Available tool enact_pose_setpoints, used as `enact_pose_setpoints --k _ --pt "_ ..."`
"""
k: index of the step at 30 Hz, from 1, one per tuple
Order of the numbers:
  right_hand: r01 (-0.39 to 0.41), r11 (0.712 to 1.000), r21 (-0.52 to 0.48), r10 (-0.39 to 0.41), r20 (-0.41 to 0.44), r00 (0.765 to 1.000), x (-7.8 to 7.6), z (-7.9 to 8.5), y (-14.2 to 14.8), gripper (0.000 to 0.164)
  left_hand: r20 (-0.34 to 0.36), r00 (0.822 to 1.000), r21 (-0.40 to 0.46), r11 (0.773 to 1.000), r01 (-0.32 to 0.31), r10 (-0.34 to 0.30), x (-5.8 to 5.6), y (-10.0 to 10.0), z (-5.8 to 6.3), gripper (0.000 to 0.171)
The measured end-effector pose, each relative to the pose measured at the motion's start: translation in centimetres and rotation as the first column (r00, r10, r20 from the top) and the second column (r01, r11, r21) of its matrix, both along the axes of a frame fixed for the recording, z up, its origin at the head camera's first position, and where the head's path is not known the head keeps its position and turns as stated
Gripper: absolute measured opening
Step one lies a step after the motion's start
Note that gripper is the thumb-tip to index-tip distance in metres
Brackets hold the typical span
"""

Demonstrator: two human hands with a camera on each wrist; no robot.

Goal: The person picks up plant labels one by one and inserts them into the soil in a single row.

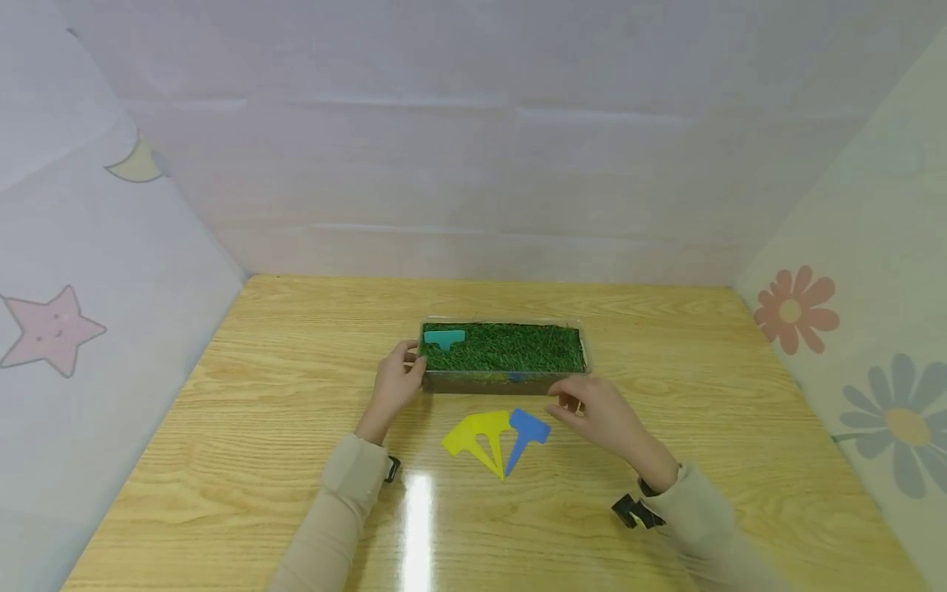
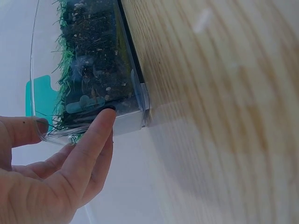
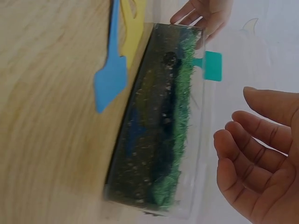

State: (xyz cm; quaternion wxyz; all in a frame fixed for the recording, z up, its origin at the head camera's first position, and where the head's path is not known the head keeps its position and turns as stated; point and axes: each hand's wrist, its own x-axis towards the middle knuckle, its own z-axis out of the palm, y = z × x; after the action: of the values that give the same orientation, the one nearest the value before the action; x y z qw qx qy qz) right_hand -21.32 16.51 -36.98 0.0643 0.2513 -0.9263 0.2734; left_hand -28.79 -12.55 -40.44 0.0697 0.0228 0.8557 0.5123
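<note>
A clear plastic planter box [image 1: 488, 384] with dark soil and a top of artificial grass [image 1: 518, 347] stands on the table. A teal T-shaped plant label [image 1: 444, 338] stands in the grass near its left end. My left hand [image 1: 398, 385] grips that end, its thumb at the rim and fingertips against the outer wall in the left wrist view. My right hand [image 1: 602, 411] hovers by the front right corner with fingers loosely bent and nothing in them. In front of the box lie two yellow plant labels [image 1: 462, 437] and a blue plant label [image 1: 529, 426], fanned with their points together.
The wooden table [image 1: 259, 427] runs back to a pale fabric wall [image 1: 473, 197]. Printed side walls with a star [image 1: 53, 332] and flowers [image 1: 796, 311] flank it. A black strap buckle [image 1: 636, 511] hangs at the right wrist.
</note>
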Motion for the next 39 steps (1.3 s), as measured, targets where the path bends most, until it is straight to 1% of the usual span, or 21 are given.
enact_pose_setpoints --k 9,12,16,20,23,26,29,31,32,33,36,39 --pt "0.014 0.998 -0.058 -0.011 0.045 0.999 0.3 -2.7 0.6 0.010 0.003 1.000 -0.006 1.000 -0.001 0.001 0.0 0.1 0.0 0.038" --pt "0.018 0.998 -0.058 -0.014 0.065 0.998 0.2 -3.2 0.8 0.011 0.000 1.000 -0.006 1.000 0.002 -0.002 0.0 0.1 0.1 0.038" --pt "0.035 0.999 -0.035 -0.031 0.116 0.993 0.2 -3.7 0.9 0.011 0.000 1.000 -0.006 1.000 -0.001 0.001 0.0 0.1 0.1 0.038" --pt "0.045 0.999 -0.022 -0.041 0.155 0.987 0.0 -4.4 0.9 0.008 -0.002 1.000 -0.001 1.000 -0.002 0.002 0.1 0.1 0.2 0.038" --pt "0.038 0.998 -0.047 -0.030 0.164 0.986 -0.1 -5.0 0.9 0.008 -0.002 1.000 0.002 1.000 -0.003 0.003 0.1 0.0 0.2 0.038" --pt "0.033 0.997 -0.073 -0.020 0.177 0.984 0.0 -5.4 0.8 0.013 -0.003 1.000 -0.001 1.000 0.000 0.000 0.1 0.1 0.2 0.038" --pt "0.059 0.996 -0.059 -0.044 0.229 0.973 0.1 -5.5 0.5 0.018 -0.005 1.000 -0.001 1.000 0.007 -0.008 0.1 0.0 0.1 0.039" --pt "0.090 0.996 -0.024 -0.079 0.280 0.957 0.1 -5.5 0.2 0.019 -0.007 1.000 0.001 1.000 0.009 -0.009 0.1 0.0 0.0 0.039" --pt "0.102 0.995 -0.003 -0.096 0.291 0.952 0.1 -5.5 0.0 0.019 -0.008 1.000 0.003 1.000 0.008 -0.008 0.1 0.0 0.0 0.039" --pt "0.119 0.993 0.021 -0.119 0.318 0.941 0.1 -5.6 -0.1 0.020 -0.010 1.000 0.004 1.000 0.007 -0.007 0.1 0.0 0.0 0.039" --pt "0.135 0.988 0.076 -0.153 0.333 0.930 0.0 -5.6 -0.5 0.023 -0.012 1.000 0.013 1.000 0.003 -0.003 0.1 0.0 0.0 0.039" --pt "0.150 0.983 0.109 -0.179 0.347 0.921 0.0 -5.4 -0.8 0.026 -0.006 1.000 0.026 1.000 0.001 -0.001 0.1 0.0 0.0 0.039"
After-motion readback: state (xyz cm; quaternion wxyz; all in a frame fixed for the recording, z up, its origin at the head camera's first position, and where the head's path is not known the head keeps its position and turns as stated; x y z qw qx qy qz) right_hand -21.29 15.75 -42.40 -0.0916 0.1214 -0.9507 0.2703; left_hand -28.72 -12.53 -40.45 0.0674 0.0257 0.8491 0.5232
